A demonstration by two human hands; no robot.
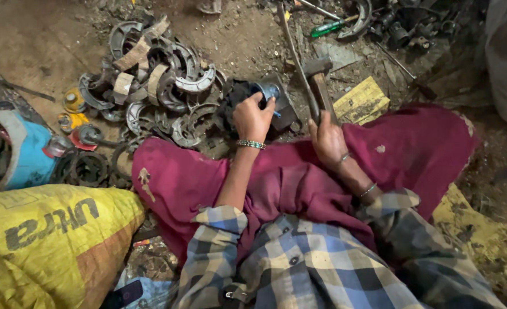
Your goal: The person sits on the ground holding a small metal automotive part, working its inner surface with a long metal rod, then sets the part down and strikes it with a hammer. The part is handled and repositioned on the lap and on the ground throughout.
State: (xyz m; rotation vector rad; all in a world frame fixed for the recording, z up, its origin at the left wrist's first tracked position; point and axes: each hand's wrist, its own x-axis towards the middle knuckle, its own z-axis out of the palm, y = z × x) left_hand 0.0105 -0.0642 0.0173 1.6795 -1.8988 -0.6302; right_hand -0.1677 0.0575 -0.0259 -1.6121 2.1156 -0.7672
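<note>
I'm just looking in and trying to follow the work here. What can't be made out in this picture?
Head view only:
- Small blue-grey metal part: mostly hidden by the left hand; its kind is unclear.
- Hammer: lower handle hidden in the right hand.
- Pile of curved brake shoes: tangled, number untellable.
- Yellow sack: cut off by the left edge.

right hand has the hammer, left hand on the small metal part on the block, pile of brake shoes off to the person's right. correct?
Not quite. The head view shows the pile of brake shoes on the person's left, beyond the left hand, not on the right. The rest holds: the right hand grips the hammer, and the left hand rests on the small metal part on the block.
</note>
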